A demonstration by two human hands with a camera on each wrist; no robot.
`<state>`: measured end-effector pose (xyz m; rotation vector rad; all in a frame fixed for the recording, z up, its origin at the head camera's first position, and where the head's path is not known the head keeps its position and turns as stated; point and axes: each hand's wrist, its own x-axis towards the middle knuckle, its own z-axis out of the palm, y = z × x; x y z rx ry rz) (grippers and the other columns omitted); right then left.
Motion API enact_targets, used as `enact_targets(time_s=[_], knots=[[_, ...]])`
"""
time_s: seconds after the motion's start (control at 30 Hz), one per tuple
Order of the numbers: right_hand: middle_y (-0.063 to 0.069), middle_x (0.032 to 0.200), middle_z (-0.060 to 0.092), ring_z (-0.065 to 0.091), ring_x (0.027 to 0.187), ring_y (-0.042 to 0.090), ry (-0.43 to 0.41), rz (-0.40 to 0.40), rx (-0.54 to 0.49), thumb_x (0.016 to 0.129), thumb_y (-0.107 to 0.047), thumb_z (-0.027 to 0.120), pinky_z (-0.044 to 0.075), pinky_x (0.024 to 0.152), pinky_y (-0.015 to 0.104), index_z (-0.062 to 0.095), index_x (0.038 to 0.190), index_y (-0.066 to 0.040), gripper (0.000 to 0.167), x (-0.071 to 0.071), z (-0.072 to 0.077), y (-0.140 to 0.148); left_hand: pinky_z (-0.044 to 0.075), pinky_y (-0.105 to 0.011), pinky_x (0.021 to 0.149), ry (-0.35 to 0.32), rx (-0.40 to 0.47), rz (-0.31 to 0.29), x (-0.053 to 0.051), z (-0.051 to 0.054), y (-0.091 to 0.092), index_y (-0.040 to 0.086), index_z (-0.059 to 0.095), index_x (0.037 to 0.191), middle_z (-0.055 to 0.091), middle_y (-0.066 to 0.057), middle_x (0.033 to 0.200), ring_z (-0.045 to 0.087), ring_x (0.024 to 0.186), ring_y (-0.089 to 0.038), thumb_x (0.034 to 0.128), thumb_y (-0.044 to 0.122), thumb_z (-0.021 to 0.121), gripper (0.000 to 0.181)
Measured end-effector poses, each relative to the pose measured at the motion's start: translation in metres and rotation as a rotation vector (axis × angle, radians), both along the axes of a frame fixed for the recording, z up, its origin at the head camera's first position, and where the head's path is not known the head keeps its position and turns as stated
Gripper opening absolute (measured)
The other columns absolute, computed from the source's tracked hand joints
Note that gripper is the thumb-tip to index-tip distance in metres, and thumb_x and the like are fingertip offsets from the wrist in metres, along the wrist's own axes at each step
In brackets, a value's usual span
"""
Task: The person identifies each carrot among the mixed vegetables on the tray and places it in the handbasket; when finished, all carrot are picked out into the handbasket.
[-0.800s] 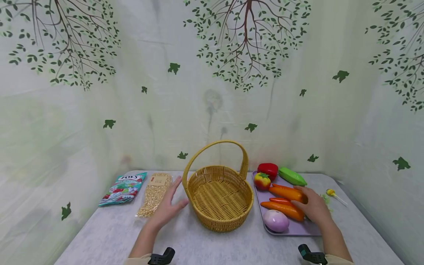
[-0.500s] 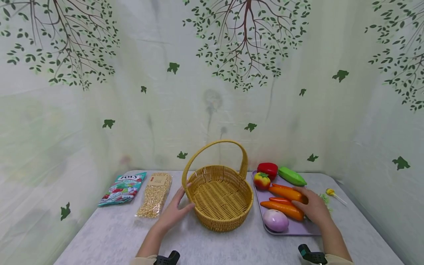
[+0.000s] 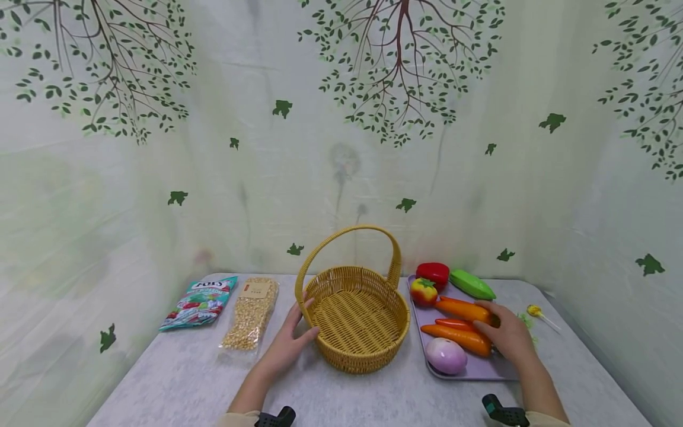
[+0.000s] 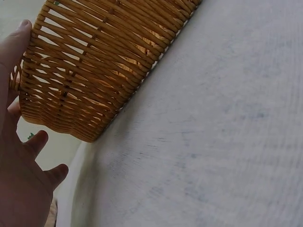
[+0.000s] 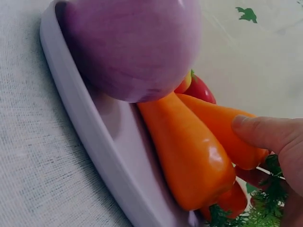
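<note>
In the head view, my left hand [image 3: 285, 351] is at the left side of a wicker basket [image 3: 361, 363], its thumb and fingertips touching the rim near the handle. The left wrist view shows the thumb at the rim and the other fingers spread fairly straight. My right hand [image 3: 509, 337] pinches the thick end of the upper orange carrot [image 3: 462, 309], which lies on a lilac tray [image 3: 488, 372]; its thumb presses on that carrot in the right wrist view. A second carrot [image 5: 184, 151], a slim red pepper [image 3: 453, 323] and a purple onion [image 5: 132, 47] lie alongside.
Also on the tray are a red bell pepper [image 3: 433, 274], a red-yellow fruit [image 3: 424, 292] and a green vegetable [image 3: 472, 284]. A yellow lollipop [image 3: 533, 310] lies right of it. A teal candy bag [image 3: 200, 303] and a packet of kernels [image 3: 249, 314] lie at the left.
My left hand has moved right, from beside the kernel packet to the basket's left rim. The right hand keeps its place at the carrot. The basket has not visibly moved.
</note>
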<state>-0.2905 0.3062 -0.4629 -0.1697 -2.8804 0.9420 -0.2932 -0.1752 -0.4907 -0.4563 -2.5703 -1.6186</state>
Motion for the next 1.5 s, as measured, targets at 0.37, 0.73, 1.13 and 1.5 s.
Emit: enact_targets(time_s=[0.37,0.73,1.13,1.5], knots=[[0.029,0.155,0.035,0.033,0.137,0.052,-0.003,-0.02,-0.078,0.096,-0.041,0.063,0.029,0.109,0.072,0.045,0.149,-0.015,0.061,0.003,0.01,-0.002,0.014,-0.064,0.12,0.074,0.037,0.001,-0.006,-0.015,0.003,0.024,0.036,0.154,0.007,-0.003,0.17,0.018,0.154,-0.038,0.0996,0.025,0.06,0.06],[0.027,0.157,0.033,0.03,0.14,0.052,-0.004,-0.021,-0.159,0.096,-0.051,0.06,0.029,0.108,0.073,0.044,0.149,-0.016,0.066,0.005,0.015,0.0,0.027,-0.064,0.116,0.13,0.037,0.02,-0.004,-0.016,0.004,0.027,0.046,0.146,0.013,-0.005,0.169,0.025,0.151,-0.041,0.0987,0.021,0.062,0.05],[0.025,0.156,0.035,0.037,0.136,0.046,0.036,0.038,-0.273,0.093,-0.058,0.059,0.04,0.107,0.065,0.044,0.147,-0.016,0.07,0.011,0.022,-0.005,0.027,-0.062,0.117,0.088,0.035,0.045,-0.002,-0.015,0.004,0.022,0.046,0.148,0.011,0.001,0.169,0.026,0.151,-0.041,0.099,0.022,0.061,0.051],[0.018,0.153,0.042,0.048,0.129,0.038,0.066,0.12,-0.387,0.092,-0.054,0.063,0.055,0.094,0.034,0.048,0.146,-0.021,0.065,0.012,0.033,-0.02,0.029,-0.062,0.117,0.097,0.045,0.049,-0.002,-0.016,0.004,0.024,0.047,0.148,0.012,0.001,0.169,0.029,0.15,-0.04,0.101,0.023,0.058,0.048]])
